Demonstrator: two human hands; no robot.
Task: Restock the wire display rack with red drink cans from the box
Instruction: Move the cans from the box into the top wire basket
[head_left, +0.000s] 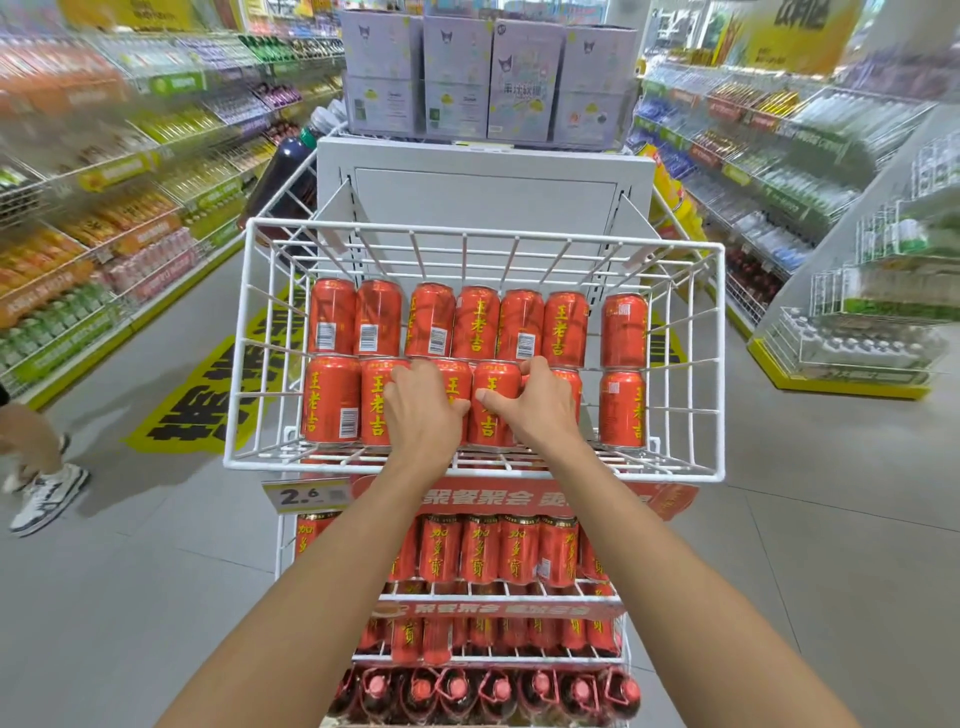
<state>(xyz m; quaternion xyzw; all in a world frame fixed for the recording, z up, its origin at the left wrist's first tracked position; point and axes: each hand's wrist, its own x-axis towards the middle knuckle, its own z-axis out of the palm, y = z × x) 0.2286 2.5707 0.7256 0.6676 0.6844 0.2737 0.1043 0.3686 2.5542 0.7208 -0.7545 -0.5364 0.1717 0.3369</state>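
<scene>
The wire display rack (483, 240) stood straight ahead of you at twelve o'clock, its top basket an open grid of thin, white-coated rods. Inside it the red cans (623, 332) stood upright in two rows. They were smooth, glossy cylinders with yellow lettering and small white barcode patches. The can at the three o'clock end of each row stood apart from the others.

Your left hand (423, 410) was wrapped round a lower-row can (457, 384), fingers curled at its top edge and thumb against its side. Just beside it, toward three o'clock, your right hand (540, 410) gripped the neighbouring can (491, 415), thumb pressed on its printed face and fingers bent over its top. The two thumbs lay close together.

Below the basket, toward six o'clock, a paper price tag (306, 496) and a red banner strip (519, 499) ran along the front edge. Under them sat a tier of lower cans (480, 548), red with a different yellow script, then dark bottles (457, 688) with round pinkish caps.

Behind the basket rose a flat white metal panel (483, 192), topped with pale purple cardboard cartons (524, 78). At nine o'clock, on the smooth grey floor, another person's white trainer (49, 493) was near a yellow floor sticker (208, 400).
</scene>
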